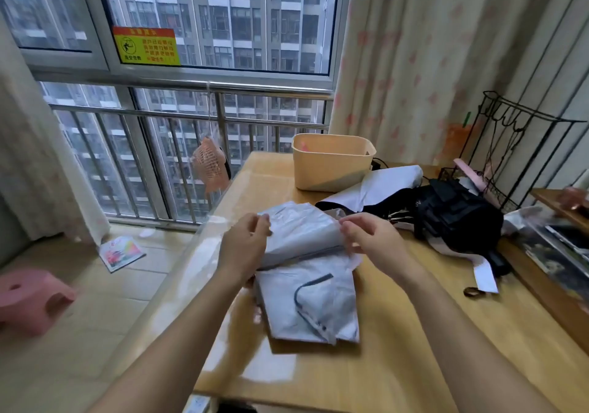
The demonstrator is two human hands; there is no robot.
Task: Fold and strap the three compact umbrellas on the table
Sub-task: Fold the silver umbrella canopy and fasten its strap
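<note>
left forearm (172, 336) and right forearm (462, 326) reach in from the bottom edge over the wooden table (398, 365). between them lies the pale grey umbrella (306, 304), its lower canopy flat on the table with a dark-trimmed edge showing and its upper part lifted into a loose fold. the left hand (245, 247) pinches that fold at its left side and the right hand (369, 240) pinches its right edge, fingers curled on the fabric. no strap looks fastened round it, so this one reads as mid-fold. behind it, just beside the beige basket (331, 161), a white-and-black umbrella (382, 186) sprawls loose with its ribs showing. a black bundle (455, 215) sits to the right; i cannot tell if it is the third umbrella. by my judgement the task is early: none strapped, all three left
</note>
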